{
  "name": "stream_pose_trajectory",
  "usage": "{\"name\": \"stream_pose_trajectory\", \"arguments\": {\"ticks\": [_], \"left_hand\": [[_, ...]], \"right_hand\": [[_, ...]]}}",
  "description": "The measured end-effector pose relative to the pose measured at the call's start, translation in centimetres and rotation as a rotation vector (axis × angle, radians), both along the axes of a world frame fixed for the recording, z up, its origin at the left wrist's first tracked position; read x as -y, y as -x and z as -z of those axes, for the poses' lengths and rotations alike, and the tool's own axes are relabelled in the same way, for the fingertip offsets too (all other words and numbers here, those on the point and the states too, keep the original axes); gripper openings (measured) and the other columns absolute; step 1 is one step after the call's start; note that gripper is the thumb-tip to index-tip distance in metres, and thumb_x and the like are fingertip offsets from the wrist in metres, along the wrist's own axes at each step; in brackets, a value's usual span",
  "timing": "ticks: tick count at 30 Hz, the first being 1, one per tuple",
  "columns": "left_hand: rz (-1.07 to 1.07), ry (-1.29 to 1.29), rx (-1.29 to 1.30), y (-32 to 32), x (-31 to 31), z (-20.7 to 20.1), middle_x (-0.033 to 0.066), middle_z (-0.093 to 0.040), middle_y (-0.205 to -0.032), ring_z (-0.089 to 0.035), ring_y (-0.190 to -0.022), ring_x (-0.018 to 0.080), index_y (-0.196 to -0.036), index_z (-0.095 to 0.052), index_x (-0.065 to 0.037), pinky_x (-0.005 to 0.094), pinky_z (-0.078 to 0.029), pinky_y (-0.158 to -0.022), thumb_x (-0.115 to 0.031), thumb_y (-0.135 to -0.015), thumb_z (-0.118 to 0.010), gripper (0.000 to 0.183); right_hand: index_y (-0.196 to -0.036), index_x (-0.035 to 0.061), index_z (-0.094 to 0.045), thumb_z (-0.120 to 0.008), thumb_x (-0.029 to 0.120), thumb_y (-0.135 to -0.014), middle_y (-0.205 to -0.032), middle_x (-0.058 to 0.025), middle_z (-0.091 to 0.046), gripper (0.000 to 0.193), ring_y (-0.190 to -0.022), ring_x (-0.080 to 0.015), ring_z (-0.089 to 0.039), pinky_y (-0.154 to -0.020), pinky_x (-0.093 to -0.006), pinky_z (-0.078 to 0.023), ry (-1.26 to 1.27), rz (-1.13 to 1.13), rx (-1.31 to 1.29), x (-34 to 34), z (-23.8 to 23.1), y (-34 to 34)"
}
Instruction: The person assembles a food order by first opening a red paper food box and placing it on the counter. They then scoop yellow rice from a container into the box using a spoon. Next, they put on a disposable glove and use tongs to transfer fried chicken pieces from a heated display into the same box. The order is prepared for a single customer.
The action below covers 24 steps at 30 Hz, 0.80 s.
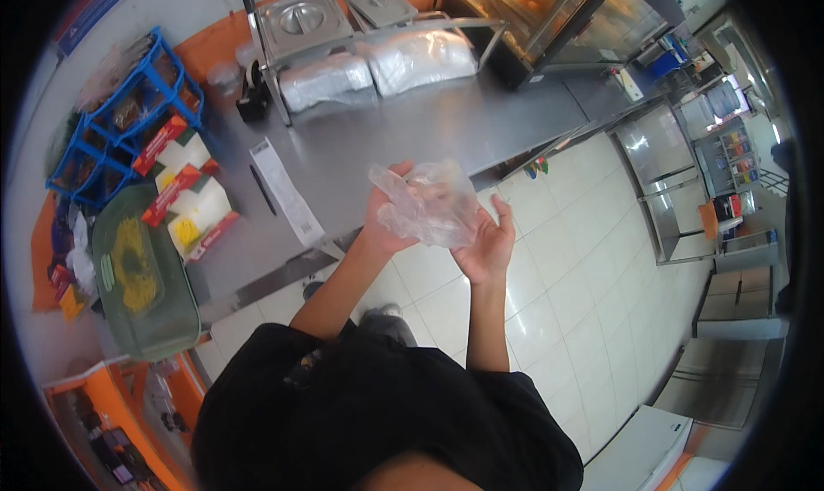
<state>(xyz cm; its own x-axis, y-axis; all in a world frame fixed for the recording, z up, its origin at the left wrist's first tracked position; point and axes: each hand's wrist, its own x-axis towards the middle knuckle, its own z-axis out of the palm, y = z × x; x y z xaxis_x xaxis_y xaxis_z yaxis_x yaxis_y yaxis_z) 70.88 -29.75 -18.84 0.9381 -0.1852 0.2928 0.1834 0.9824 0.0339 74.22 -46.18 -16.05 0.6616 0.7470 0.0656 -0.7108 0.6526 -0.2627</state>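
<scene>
Crumpled between my two hands, in front of my chest and over the counter's near edge, is a thin clear plastic glove with finger-like ends poking out to the left. My left hand grips its left side, palm up, with the fingers partly behind the film. On the other side, my right hand holds the lower right edge; its thumb sticks out apart, and the other fingers are mostly hidden by the plastic. To the left on the steel counter lie a long white paper slip and a black pen.
Open red-and-white food boxes stand left, beside a green tub with yellow food and blue baskets. Lidded steel pans and plastic-wrapped stacks sit at the back, near a glass display case. Tiled floor stretches right.
</scene>
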Motion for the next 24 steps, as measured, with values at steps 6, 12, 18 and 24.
{"name": "stream_pose_trajectory", "arguments": {"ticks": [6,12,18,24], "left_hand": [[0.14,0.13,0.004,-0.5,6.5,1.9,0.0099,-0.062,-0.119,-0.06,-0.109,0.0248,-0.129,-0.052,-0.008,0.0421,-0.049,-0.094,-0.035,-0.099,-0.042,0.042],[0.465,0.222,-0.09,-1.1,9.1,1.7,0.0085,-0.063,-0.115,-0.063,-0.102,0.0196,-0.126,-0.053,-0.006,0.0348,-0.054,-0.089,-0.034,-0.1,-0.043,0.039],[0.298,-0.044,-0.056,-0.8,6.9,-1.0,0.009,-0.061,-0.115,-0.064,-0.099,0.0192,-0.125,-0.052,-0.004,0.0351,-0.054,-0.088,-0.032,-0.1,-0.045,0.038],[0.283,-0.484,-0.031,-0.9,3.3,-3.0,0.0078,-0.059,-0.115,-0.063,-0.095,0.0138,-0.129,-0.049,-0.003,0.0266,-0.056,-0.08,-0.032,-0.099,-0.048,0.042]], "right_hand": [[-0.126,-0.003,-0.05,-0.048,0.027,-0.09,-0.115,-0.0159,-0.062,0.047,-0.101,-0.0263,-0.061,-0.092,-0.0376,-0.048,0.045,0.077,0.089,6.2,-0.9,1.8],[-0.134,0.0025,-0.045,-0.053,0.027,-0.088,-0.131,-0.0154,-0.052,0.053,-0.12,-0.0296,-0.05,-0.103,-0.0433,-0.038,0.1,0.161,-0.093,7.9,0.6,3.4],[-0.135,0.0054,-0.044,-0.055,0.03,-0.089,-0.134,-0.0144,-0.049,0.053,-0.122,-0.0297,-0.048,-0.105,-0.0446,-0.037,0.264,0.205,0.032,7.3,1.8,2.8],[-0.136,-0.0007,-0.038,-0.057,0.034,-0.09,-0.132,-0.0165,-0.049,0.061,-0.122,-0.0306,-0.048,-0.103,-0.0439,-0.04,0.251,0.203,0.06,3.9,2.2,2.9]]}}
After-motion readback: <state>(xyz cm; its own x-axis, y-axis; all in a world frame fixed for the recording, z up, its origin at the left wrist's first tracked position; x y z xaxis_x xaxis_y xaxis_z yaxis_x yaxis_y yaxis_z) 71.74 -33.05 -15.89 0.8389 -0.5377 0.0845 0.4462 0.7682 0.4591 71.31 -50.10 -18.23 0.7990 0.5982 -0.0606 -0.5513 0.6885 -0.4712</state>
